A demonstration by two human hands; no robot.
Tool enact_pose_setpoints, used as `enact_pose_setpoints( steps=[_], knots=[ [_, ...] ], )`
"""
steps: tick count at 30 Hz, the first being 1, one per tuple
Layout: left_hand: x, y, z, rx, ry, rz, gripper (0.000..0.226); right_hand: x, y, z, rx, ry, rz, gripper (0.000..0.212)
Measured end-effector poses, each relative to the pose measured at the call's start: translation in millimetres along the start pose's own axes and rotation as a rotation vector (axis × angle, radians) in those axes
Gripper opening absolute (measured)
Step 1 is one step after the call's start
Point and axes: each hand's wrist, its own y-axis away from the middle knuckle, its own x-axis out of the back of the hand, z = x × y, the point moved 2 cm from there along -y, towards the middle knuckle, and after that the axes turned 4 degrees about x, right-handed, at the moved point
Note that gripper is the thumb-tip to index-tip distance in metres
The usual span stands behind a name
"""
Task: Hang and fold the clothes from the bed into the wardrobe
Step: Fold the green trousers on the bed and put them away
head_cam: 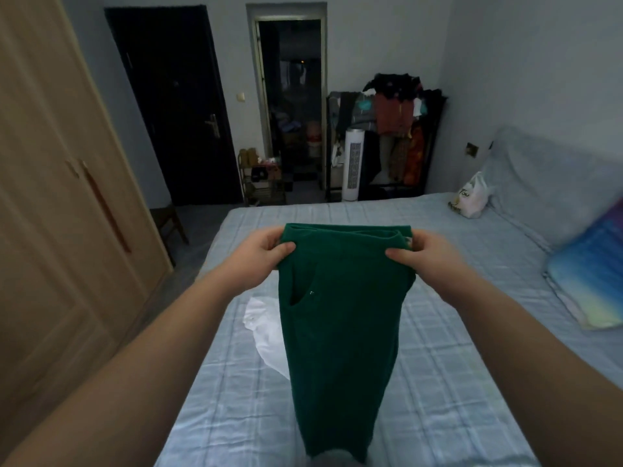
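While held up by the waistband, green trousers (pixel 340 332) hang between left hand (pixel 259 251) and right hand (pixel 428 257), both pinching | white garment (pixel 266 335) below left hand, on bed (pixel 438 365).

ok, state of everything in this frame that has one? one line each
green trousers, held up by the waistband, legs hanging over the bed
left hand, grips the waistband's left end
right hand, grips the waistband's right end
white garment, crumpled on the bed, partly behind the trousers
wardrobe, doors closed
dark door, closed
plastic bag, sitting on the bed, far right
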Motion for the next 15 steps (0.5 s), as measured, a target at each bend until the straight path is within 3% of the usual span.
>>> enact_pose_setpoints(
  steps=[5,15],
  knots=[
    [-14.8,-5.7,1.5,-0.042,0.076,-0.046,0.030,8.6,22.1,-8.5,-0.001,0.033,0.134,0.024],
    [-85.7,-46.8,16.4,-0.124,0.272,-0.028,0.018,82.9,35.6,-10.9,0.052,0.108,0.241,0.033]
  ],
)
